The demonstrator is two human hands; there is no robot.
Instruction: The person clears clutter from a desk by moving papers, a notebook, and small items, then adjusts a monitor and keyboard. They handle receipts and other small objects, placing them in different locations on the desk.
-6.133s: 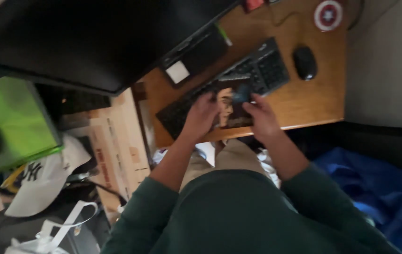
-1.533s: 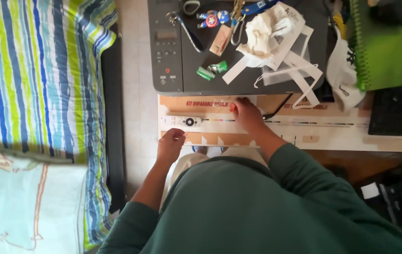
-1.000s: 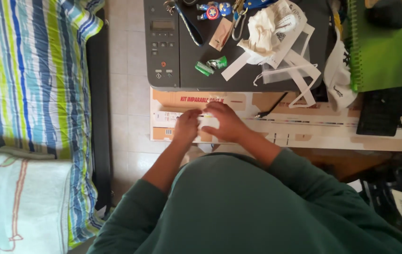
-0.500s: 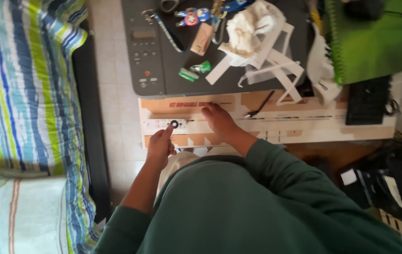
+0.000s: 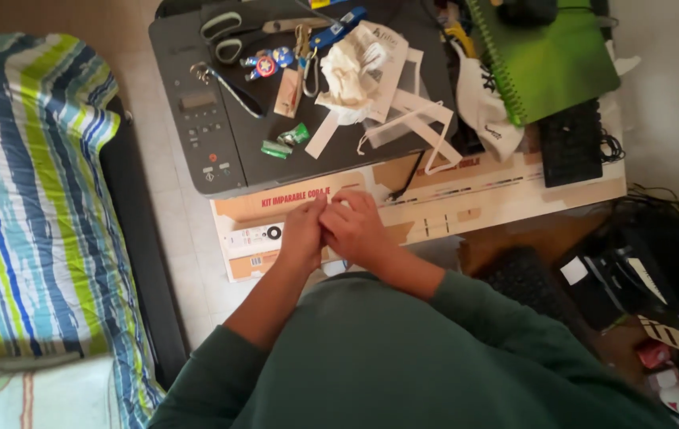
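- Seen from above, a person in a dark green top stands over a long flat cardboard box (image 5: 451,199) that lies on the tiled floor beside a bed.
- The left hand (image 5: 304,232) and the right hand (image 5: 355,226) are drawn close together, touching, with their fingertips meeting over the box's top face.
- The fingers seem to be pinching or working at something small between them; what it is cannot be made out, as the hands cover it.
- Just left of the left hand, on the box, lies a slim white remote control (image 5: 256,235) with a dark ring button. Neither hand touches it.
- As a judgement, the work on the box looks to be under way but unfinished: the box appears closed and flat, and both hands are busy at one spot on it.
- Beyond the hands sits a dark grey printer (image 5: 220,151), its lid heaped with scissors (image 5: 224,36), keys, a small figure keyring, crumpled paper (image 5: 347,71) and white strips.
- Further right of the right hand are a green spiral notebook (image 5: 550,56), a white cap and a black keyboard (image 5: 570,143).
- Well to the left of the left hand is the striped bedspread (image 5: 30,199) in blue, green and white.
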